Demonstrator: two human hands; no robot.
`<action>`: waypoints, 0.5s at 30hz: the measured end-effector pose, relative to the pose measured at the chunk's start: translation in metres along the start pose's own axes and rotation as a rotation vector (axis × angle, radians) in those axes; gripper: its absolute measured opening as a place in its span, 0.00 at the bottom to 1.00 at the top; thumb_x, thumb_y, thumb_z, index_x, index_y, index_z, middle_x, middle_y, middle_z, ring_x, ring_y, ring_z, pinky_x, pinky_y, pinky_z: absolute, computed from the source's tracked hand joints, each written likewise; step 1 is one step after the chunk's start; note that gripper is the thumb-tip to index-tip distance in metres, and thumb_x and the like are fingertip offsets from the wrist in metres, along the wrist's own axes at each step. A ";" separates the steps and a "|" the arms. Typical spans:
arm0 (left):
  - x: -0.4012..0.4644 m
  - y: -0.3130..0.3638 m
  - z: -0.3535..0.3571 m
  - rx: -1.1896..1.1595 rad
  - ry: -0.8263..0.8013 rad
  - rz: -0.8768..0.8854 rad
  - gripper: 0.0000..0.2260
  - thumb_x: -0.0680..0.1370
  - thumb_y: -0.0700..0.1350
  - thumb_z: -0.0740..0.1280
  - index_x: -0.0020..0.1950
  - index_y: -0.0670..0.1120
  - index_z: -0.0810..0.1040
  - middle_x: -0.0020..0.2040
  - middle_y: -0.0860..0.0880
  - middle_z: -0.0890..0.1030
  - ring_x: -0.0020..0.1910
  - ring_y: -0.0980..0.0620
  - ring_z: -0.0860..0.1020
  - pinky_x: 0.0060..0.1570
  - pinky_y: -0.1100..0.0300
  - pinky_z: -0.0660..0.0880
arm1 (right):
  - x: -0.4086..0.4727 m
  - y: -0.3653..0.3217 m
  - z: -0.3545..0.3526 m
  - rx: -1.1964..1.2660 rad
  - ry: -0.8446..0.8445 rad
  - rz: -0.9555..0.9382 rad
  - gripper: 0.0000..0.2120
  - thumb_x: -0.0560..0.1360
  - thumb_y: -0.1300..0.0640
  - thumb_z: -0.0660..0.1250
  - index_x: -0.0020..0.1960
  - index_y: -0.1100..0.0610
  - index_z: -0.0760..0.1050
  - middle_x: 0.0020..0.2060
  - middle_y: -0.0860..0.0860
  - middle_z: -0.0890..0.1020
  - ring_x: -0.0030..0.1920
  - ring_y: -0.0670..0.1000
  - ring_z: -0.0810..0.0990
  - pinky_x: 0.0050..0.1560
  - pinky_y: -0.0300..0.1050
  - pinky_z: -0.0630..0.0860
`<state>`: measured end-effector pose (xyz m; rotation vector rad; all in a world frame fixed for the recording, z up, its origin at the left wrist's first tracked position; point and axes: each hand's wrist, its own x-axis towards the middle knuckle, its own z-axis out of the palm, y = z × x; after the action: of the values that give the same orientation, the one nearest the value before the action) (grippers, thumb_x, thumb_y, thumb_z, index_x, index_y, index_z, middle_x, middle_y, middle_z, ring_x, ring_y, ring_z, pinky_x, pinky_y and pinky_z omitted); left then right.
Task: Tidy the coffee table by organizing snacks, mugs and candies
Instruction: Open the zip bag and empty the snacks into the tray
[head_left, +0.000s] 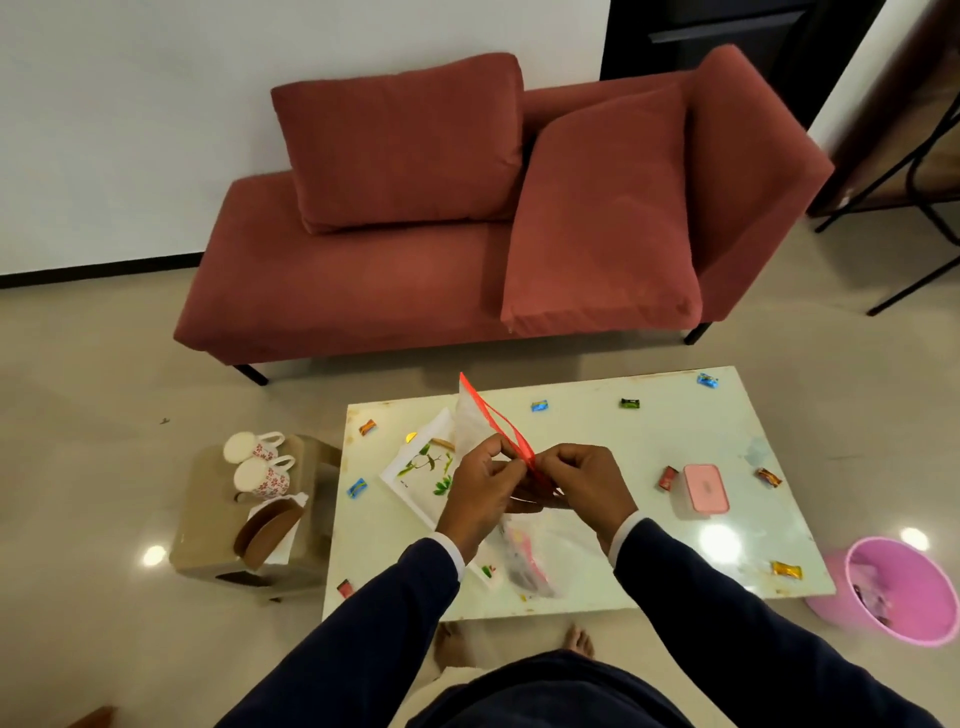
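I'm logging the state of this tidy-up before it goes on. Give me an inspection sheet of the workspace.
Surface: white coffee table, glossy, stained at the edges.
Job's things: zip bag with red seal held above the table; wrapped candies scattered; pink-lidded box on the right; two mugs on the side stool.
Clutter: leaf-print tray and a second clear bag on the table.
Grippers: left hand and right hand both pinch the bag's seal.
Cables: nothing seen.
Surroundings: red sofa, pink bin on the floor.
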<state>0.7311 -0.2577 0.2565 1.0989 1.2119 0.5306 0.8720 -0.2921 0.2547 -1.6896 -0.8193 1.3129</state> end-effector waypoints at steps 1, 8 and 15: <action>0.000 0.000 -0.001 -0.016 0.015 -0.011 0.06 0.84 0.41 0.62 0.49 0.43 0.77 0.43 0.40 0.87 0.43 0.41 0.87 0.47 0.46 0.85 | 0.000 -0.001 0.002 -0.062 0.007 -0.045 0.11 0.77 0.61 0.68 0.38 0.58 0.85 0.34 0.52 0.85 0.37 0.49 0.83 0.41 0.43 0.82; 0.007 0.000 -0.020 -0.065 -0.009 -0.075 0.09 0.84 0.47 0.66 0.54 0.40 0.78 0.46 0.40 0.87 0.45 0.40 0.87 0.48 0.45 0.85 | 0.010 -0.002 0.010 -0.332 -0.054 -0.187 0.04 0.77 0.58 0.70 0.46 0.56 0.84 0.38 0.49 0.86 0.40 0.47 0.85 0.41 0.35 0.81; 0.021 -0.009 -0.069 0.001 0.123 -0.119 0.07 0.83 0.37 0.61 0.48 0.39 0.77 0.37 0.35 0.85 0.34 0.36 0.85 0.38 0.44 0.85 | 0.065 -0.011 -0.039 -0.288 0.037 -0.109 0.06 0.79 0.66 0.65 0.47 0.58 0.77 0.41 0.59 0.85 0.34 0.53 0.83 0.31 0.44 0.82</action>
<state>0.6719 -0.2175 0.2413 0.9996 1.3761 0.5124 0.9254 -0.2385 0.2410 -1.8556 -1.1045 1.1277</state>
